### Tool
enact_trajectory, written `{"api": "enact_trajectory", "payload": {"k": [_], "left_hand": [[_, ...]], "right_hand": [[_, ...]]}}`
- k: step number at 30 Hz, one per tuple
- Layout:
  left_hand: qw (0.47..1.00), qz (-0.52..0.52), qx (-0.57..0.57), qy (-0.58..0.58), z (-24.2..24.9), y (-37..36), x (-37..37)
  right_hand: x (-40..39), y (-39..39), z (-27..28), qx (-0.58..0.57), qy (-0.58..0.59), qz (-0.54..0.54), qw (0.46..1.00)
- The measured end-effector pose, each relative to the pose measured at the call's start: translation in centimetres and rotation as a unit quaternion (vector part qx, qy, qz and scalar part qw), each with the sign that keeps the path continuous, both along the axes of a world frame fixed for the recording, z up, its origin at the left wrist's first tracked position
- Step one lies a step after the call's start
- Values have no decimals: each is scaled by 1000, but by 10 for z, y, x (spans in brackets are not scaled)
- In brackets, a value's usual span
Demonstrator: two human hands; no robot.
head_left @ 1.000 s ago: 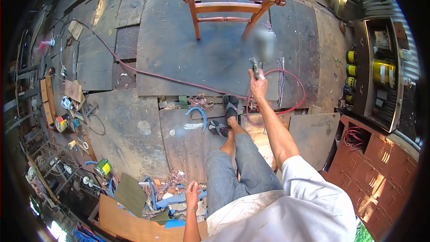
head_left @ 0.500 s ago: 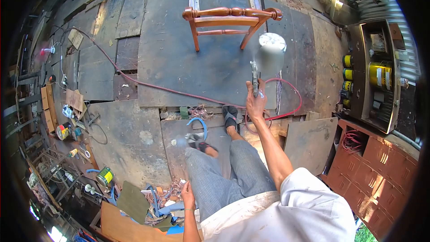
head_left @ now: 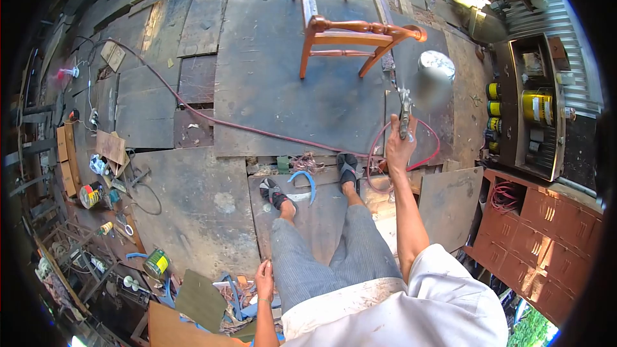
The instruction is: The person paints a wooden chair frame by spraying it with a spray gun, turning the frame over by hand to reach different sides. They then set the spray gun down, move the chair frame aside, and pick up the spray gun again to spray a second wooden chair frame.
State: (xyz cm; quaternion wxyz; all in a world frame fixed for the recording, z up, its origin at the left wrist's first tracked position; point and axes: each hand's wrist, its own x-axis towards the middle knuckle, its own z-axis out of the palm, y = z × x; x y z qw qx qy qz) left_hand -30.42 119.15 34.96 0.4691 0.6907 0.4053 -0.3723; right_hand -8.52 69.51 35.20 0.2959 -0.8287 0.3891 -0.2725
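Note:
My right hand (head_left: 401,148) is wrapped round a metal spray gun (head_left: 404,113), its nozzle pointing forward away from me. Just beyond and to the right of the nozzle is a round container (head_left: 436,63) with a silvery-white top and a blurred grey lower part. A red hose (head_left: 283,135) runs across the floor and loops round beneath my right hand. Ahead stands a reddish-brown wooden chair frame (head_left: 350,37) with turned rails and no seat panel. My left hand (head_left: 264,277) hangs beside my left thigh, holding nothing, fingers loosely bent and slightly apart.
Uneven boards (head_left: 193,205) cover the floor, with gaps between them. A curved blue strip (head_left: 310,183) lies between my feet. Scraps (head_left: 241,295) and a green-yellow can (head_left: 156,262) are at left. Rust-coloured lockers (head_left: 533,238) and a long metal box (head_left: 536,106) stand at right.
My left foot, blurred before, now stands sharp on the boards, farther from the right foot. The view has shifted, so the chair, spray gun and right hand appear farther right.

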Motion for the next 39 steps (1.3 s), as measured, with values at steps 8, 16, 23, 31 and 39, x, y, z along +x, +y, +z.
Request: {"api": "enact_trajectory", "payload": {"k": [8, 16, 23, 31, 39], "left_hand": [[998, 33, -47, 25, -11, 91, 31], [995, 67, -64, 24, -10, 127, 28], [991, 107, -69, 38, -7, 144, 15], [993, 84, -75, 41, 2, 164, 36], [994, 80, -71, 37, 7, 165, 61]], "right_hand": [[-44, 115, -4, 154, 87, 16, 984], [46, 221, 47, 180, 30, 62, 981], [98, 256, 89, 142, 26, 48, 988], [102, 262, 90, 25, -36, 42, 998], [133, 269, 70, 7, 28, 50, 998]]}}
